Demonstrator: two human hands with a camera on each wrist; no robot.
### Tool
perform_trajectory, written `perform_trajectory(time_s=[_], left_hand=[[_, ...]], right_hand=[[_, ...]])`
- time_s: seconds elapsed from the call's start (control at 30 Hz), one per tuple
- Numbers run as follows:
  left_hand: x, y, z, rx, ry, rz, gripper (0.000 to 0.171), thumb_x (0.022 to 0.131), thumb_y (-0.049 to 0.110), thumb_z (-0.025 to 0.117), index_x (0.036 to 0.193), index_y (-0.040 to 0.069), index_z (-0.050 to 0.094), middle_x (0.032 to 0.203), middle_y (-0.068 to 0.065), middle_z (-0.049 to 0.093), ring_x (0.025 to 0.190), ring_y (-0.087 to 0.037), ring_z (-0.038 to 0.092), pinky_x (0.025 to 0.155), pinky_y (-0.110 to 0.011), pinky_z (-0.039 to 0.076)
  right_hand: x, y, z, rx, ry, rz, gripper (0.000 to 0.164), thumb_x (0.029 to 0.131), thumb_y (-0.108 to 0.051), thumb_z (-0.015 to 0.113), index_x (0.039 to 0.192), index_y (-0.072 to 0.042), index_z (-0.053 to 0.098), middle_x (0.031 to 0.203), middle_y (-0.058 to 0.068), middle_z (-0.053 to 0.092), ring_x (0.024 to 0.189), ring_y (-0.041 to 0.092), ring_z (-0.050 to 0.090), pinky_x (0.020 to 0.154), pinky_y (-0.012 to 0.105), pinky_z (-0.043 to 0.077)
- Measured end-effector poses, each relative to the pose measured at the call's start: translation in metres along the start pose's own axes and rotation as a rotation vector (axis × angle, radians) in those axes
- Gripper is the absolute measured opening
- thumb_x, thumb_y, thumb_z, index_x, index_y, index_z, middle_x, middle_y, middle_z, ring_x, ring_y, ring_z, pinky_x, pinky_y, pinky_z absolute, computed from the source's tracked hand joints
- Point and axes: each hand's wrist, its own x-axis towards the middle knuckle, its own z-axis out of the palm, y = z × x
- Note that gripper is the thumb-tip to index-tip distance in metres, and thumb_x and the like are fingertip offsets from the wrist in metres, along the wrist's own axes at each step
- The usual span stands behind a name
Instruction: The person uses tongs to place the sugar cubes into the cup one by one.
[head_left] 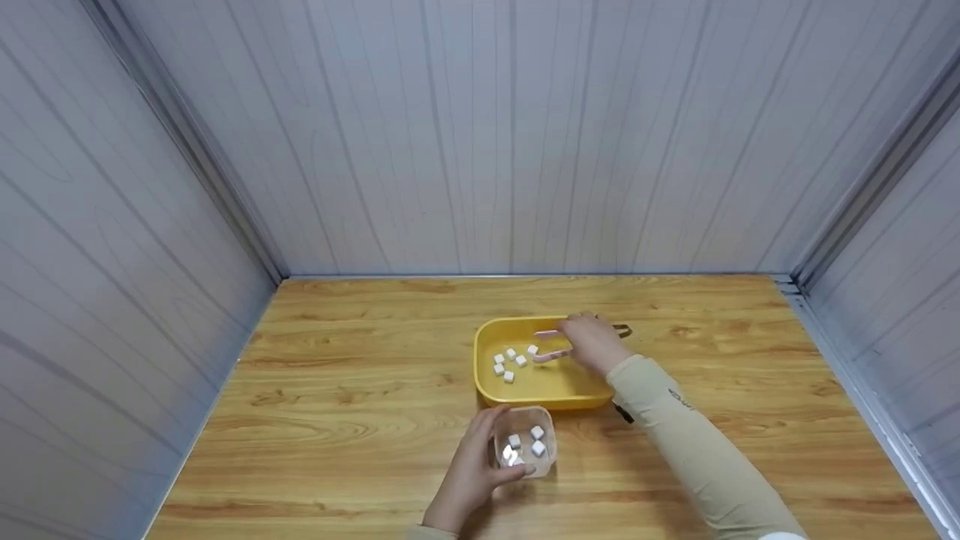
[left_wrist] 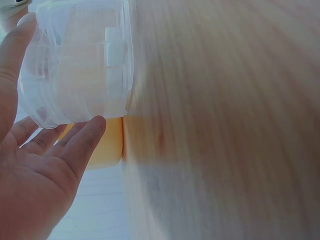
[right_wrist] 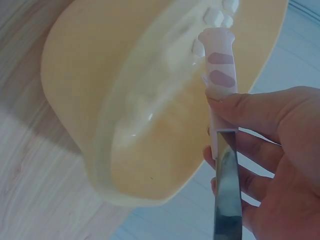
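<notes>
My left hand point(head_left: 474, 457) grips a small clear plastic container point(head_left: 546, 465) with several white cubes point(head_left: 538, 448) inside, just in front of a yellow bin point(head_left: 480, 382). In the left wrist view the thumb and fingers are curved around the container point(left_wrist: 82, 75). My right hand point(head_left: 592, 341) holds metal tongs with pink tips point(head_left: 551, 355) over the bin; their two arms stand apart. In the right wrist view the thumb and fingers pinch the tongs point(right_wrist: 227, 180). Several white cubes point(head_left: 509, 376) lie on the left side of the bin floor. One cube point(head_left: 532, 349) sits by the tong tips.
A wood-grain table point(head_left: 337, 420) carries the bin and extends on both sides. Pale panelled walls point(head_left: 465, 135) stand behind it and at the left and right. The right forearm's beige sleeve point(head_left: 690, 442) crosses above the table's right part.
</notes>
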Motion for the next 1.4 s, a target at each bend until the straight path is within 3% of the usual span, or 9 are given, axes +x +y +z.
perform_trajectory(time_s=[0.4, 1.1, 1.4], left_hand=[[0.000, -0.001, 0.001, -0.011, 0.003, -0.004, 0.089, 0.065, 0.028, 0.086, 0.141, 0.014, 0.042, 0.139, -0.002, 0.044, 0.130, -0.026, 0.039, 0.110, -0.047, 0.028], [0.000, -0.001, 0.000, 0.003, 0.015, 0.032, 0.090, 0.065, 0.032, 0.086, 0.141, 0.014, 0.041, 0.138, -0.002, 0.044, 0.128, -0.024, 0.041, 0.109, -0.046, 0.030], [0.000, -0.002, 0.000, -0.012, 0.014, 0.051, 0.089, 0.065, 0.029, 0.086, 0.140, 0.012, 0.042, 0.135, -0.005, 0.046, 0.126, -0.022, 0.042, 0.109, -0.044, 0.031]], right_hand=[[0.002, -0.001, 0.011, -0.059, 0.029, -0.043, 0.023, 0.083, 0.003, 0.065, 0.103, -0.008, 0.071, 0.101, 0.010, 0.067, 0.102, 0.035, 0.056, 0.090, 0.058, 0.041], [0.004, -0.001, 0.021, -0.144, 0.043, -0.061, 0.029, 0.084, -0.004, 0.070, 0.112, -0.010, 0.068, 0.107, 0.012, 0.061, 0.101, 0.035, 0.055, 0.089, 0.056, 0.042], [0.006, -0.003, 0.019, -0.186, 0.042, -0.077, 0.027, 0.086, 0.000, 0.066, 0.111, -0.011, 0.067, 0.109, 0.012, 0.060, 0.103, 0.035, 0.055, 0.089, 0.054, 0.043]])
